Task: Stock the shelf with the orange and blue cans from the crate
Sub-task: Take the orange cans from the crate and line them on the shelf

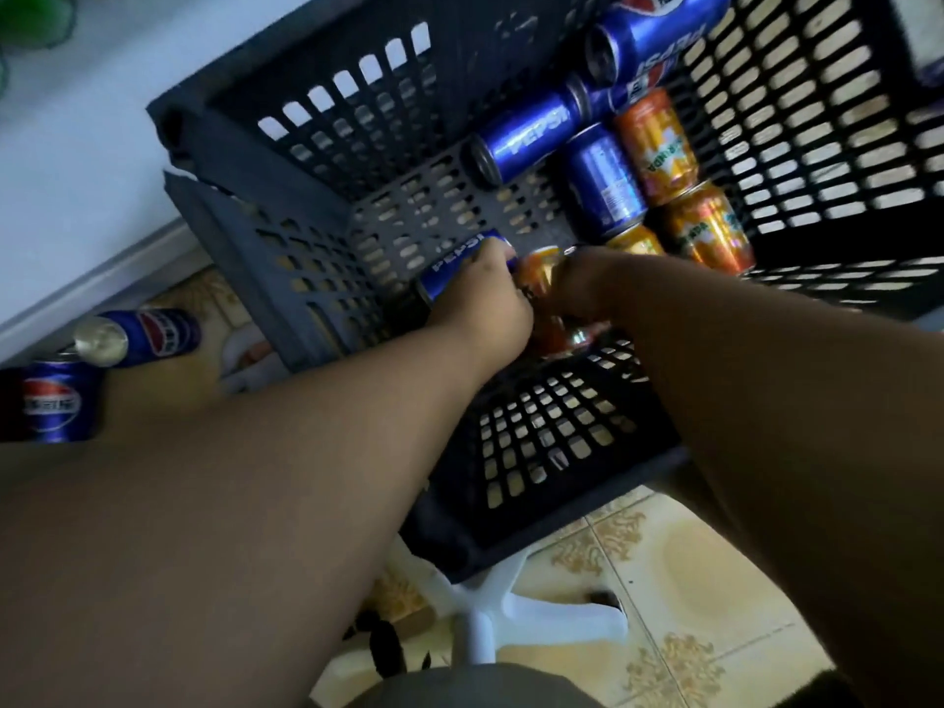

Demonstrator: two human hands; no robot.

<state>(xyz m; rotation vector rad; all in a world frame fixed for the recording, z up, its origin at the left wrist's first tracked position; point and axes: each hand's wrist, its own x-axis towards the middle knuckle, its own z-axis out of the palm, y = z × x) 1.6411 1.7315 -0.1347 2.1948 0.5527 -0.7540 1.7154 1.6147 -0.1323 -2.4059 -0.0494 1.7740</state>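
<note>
**Two cans at once, and a crowded crate**

While the blue can (462, 265) lies on its side near the crate's (572, 436) near wall, the left hand (482, 304) wraps around it; just beside it the right hand (587, 286) closes over an orange can (536, 278). More blue and orange cans lie loose behind. Lifting both together risks a knuckle catching the slotted wall, or a weak sideways grip letting one can drop onto the others and dent.

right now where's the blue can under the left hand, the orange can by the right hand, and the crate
blue can (449, 270): head view, on its blue printed side.
orange can (536, 278): head view, on its orange side between the hands.
crate (316, 278): head view, on its slotted left wall.
</note>
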